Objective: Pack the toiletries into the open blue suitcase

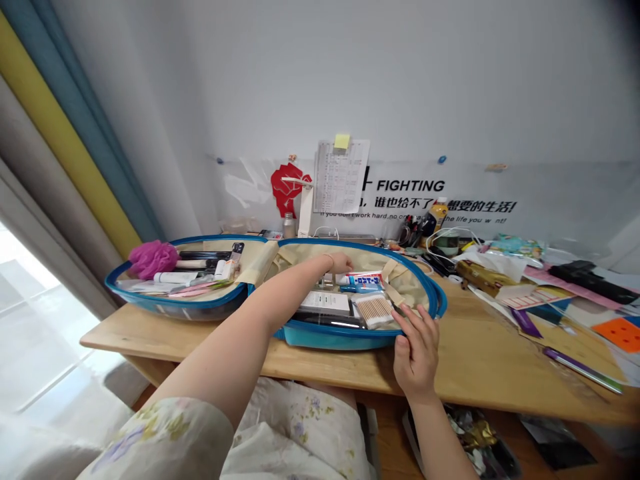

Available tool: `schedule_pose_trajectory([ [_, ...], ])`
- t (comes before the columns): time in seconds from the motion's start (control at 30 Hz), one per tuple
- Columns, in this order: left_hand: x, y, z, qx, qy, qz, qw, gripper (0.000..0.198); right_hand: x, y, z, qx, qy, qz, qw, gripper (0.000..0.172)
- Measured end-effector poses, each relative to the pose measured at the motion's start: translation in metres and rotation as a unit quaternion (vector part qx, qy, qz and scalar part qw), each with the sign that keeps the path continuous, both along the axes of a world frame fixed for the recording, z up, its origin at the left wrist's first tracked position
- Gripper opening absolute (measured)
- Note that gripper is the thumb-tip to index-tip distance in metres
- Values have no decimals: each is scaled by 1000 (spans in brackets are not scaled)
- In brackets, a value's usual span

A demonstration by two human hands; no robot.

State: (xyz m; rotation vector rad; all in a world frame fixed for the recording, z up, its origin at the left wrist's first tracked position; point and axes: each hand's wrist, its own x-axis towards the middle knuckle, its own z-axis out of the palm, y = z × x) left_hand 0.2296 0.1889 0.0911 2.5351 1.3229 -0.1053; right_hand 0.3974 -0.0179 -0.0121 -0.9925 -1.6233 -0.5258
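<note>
A blue-edged case (pixel 345 340) lies unfolded on the wooden desk. Over the inside of its right half, near the back, is my left hand (pixel 341 263), its fingers curled; whatever they hold, if anything, is hidden. Just in front of it lie a blue-and-red toothpaste box (pixel 365 281) and a small clear bottle (pixel 328 281). Closer to me are a white box (pixel 327 303), a pack of cotton swabs (pixel 375 311) and a long black item (pixel 333 321). At the right front corner, my right hand (pixel 417 350) rests on the rim with fingers stretched out.
In the case's left half sit a purple bath puff (pixel 154 259), a white tube (pixel 176 277) and other toiletries. A white lamp (pixel 305 210) stands behind. Papers, a gold pouch (pixel 480 277) and a purple pen (pixel 583 370) crowd the right of the desk (pixel 465 360).
</note>
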Motion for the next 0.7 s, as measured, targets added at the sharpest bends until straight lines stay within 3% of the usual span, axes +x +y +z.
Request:
schedule_pose_trajectory([
  [0.1,-17,2,22,40,-44,11,998,40,1,0,0,0,-4,1,1000,38],
  [0.2,-58,4,48,82,-80,45,992,42,1,1,1,6,-3,5,1000,37],
  [0.3,-129,5,68,131,-110,109,979,41,1,2,2,11,0,12,1000,36],
  [0.4,-217,-5,78,174,-109,209,956,40,1,4,1,12,5,9,1000,35],
  [0.5,-300,-26,76,191,-68,326,923,41,1,5,-1,13,7,4,1000,35],
  [0.57,-344,-44,69,180,-29,372,910,41,1,5,-1,12,7,3,1000,36],
  [0.7,-395,-74,42,142,62,384,910,42,1,6,0,15,2,-1,1000,37],
])
